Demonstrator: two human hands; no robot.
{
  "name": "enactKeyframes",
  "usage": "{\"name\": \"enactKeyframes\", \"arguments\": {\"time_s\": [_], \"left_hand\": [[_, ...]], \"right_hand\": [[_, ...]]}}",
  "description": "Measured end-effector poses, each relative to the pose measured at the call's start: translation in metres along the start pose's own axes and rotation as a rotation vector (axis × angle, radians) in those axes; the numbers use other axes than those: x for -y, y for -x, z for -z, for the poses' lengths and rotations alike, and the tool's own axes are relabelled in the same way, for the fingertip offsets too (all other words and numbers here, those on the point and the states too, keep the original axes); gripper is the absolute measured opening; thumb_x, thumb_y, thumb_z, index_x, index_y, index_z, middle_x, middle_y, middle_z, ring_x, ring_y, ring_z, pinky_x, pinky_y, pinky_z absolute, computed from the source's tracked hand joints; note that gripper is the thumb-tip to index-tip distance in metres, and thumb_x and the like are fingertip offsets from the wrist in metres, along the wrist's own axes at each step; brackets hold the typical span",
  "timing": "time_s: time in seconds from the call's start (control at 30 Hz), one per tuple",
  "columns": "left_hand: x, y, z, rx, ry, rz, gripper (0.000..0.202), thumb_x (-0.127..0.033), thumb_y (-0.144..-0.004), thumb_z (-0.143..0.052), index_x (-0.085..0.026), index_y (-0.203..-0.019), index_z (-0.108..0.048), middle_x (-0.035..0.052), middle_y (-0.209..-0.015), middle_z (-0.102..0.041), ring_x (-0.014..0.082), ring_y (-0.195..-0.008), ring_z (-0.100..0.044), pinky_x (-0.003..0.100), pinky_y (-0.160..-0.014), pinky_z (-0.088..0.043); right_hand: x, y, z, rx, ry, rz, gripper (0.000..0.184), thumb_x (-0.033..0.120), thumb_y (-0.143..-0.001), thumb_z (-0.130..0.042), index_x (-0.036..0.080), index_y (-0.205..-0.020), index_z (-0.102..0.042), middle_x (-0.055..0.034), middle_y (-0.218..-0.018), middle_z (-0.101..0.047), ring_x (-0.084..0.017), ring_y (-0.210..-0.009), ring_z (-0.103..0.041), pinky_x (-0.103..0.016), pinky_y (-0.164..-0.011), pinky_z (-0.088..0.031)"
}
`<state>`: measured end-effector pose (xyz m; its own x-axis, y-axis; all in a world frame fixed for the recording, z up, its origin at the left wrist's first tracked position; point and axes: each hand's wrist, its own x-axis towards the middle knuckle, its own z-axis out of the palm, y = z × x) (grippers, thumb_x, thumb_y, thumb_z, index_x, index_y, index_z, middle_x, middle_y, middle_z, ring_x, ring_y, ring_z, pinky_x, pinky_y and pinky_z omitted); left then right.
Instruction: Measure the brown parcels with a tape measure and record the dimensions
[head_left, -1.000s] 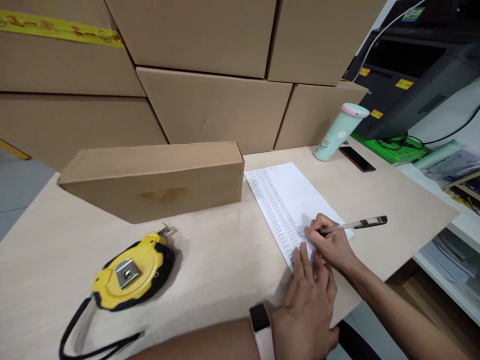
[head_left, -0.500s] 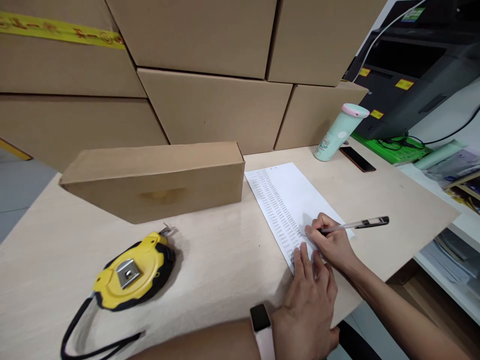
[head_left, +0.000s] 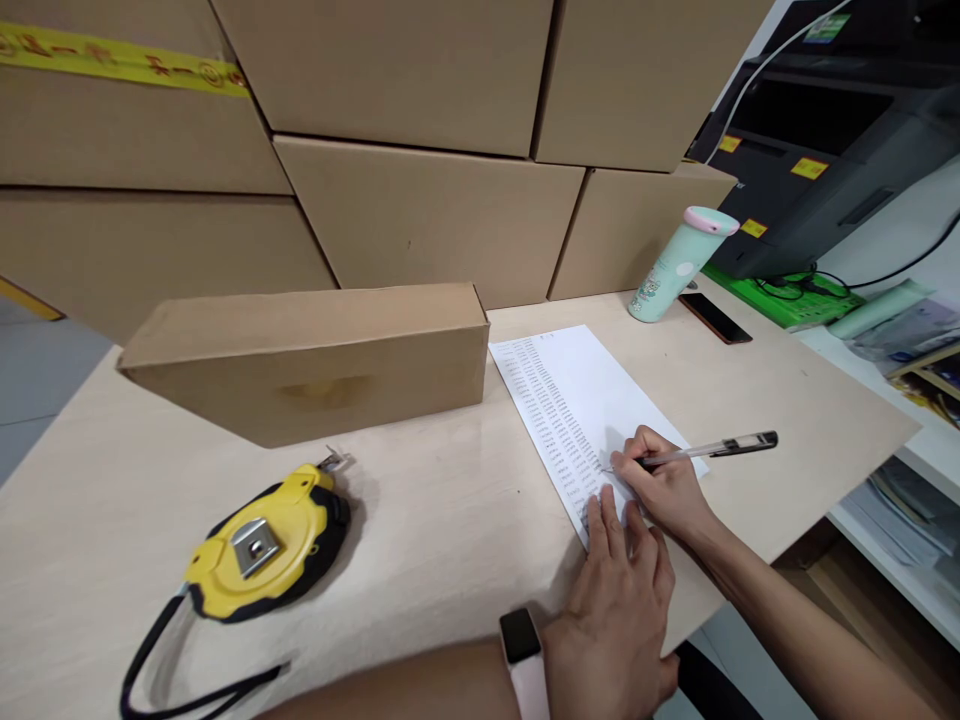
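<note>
A white sheet of paper (head_left: 600,375) with columns of small writing down its left side lies at a slant on the table. Across its near end my left hand (head_left: 619,600) rests flat, fingers stretched out and palm down. My right hand (head_left: 667,490) is closed round a pen (head_left: 709,450), with the tip on the writing near the sheet's lower part. The pen's black end points to the right. Well to the left of my hands, a yellow and black tape measure (head_left: 281,540) lies with its metal hook out and its black strap trailing toward me.
A long cardboard box (head_left: 375,370) sits left of the paper. Behind it stand stacked large cartons (head_left: 435,220). Toward the back right are a mint-green tumbler (head_left: 675,270), a phone (head_left: 716,318), a green tray (head_left: 780,298) with cables and a dark printer (head_left: 825,150). The wooden table's (head_left: 847,400) right edge borders white shelving.
</note>
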<state>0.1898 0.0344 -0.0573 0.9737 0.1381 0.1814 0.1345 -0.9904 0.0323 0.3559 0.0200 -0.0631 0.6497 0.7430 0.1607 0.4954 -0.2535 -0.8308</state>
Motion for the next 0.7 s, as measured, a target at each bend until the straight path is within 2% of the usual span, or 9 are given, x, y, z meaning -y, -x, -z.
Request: {"name": "enactKeyframes", "arguments": {"time_s": [0.7], "left_hand": [[-0.0006, -0.0003, 0.0000, -0.013, -0.014, 0.009, 0.081, -0.065, -0.077, -0.052, -0.012, -0.139, -0.049, 0.0167, -0.142, -0.049, 0.0466, -0.138, -0.030, 0.056, -0.115, -0.015]], "right_hand": [[0.0021, -0.0011, 0.0005, -0.004, 0.001, 0.009, 0.029, 0.028, -0.077, -0.060, 0.024, -0.059, -0.038, 0.0061, -0.055, -0.035, -0.012, -0.053, -0.035, -0.027, -0.051, -0.031]]}}
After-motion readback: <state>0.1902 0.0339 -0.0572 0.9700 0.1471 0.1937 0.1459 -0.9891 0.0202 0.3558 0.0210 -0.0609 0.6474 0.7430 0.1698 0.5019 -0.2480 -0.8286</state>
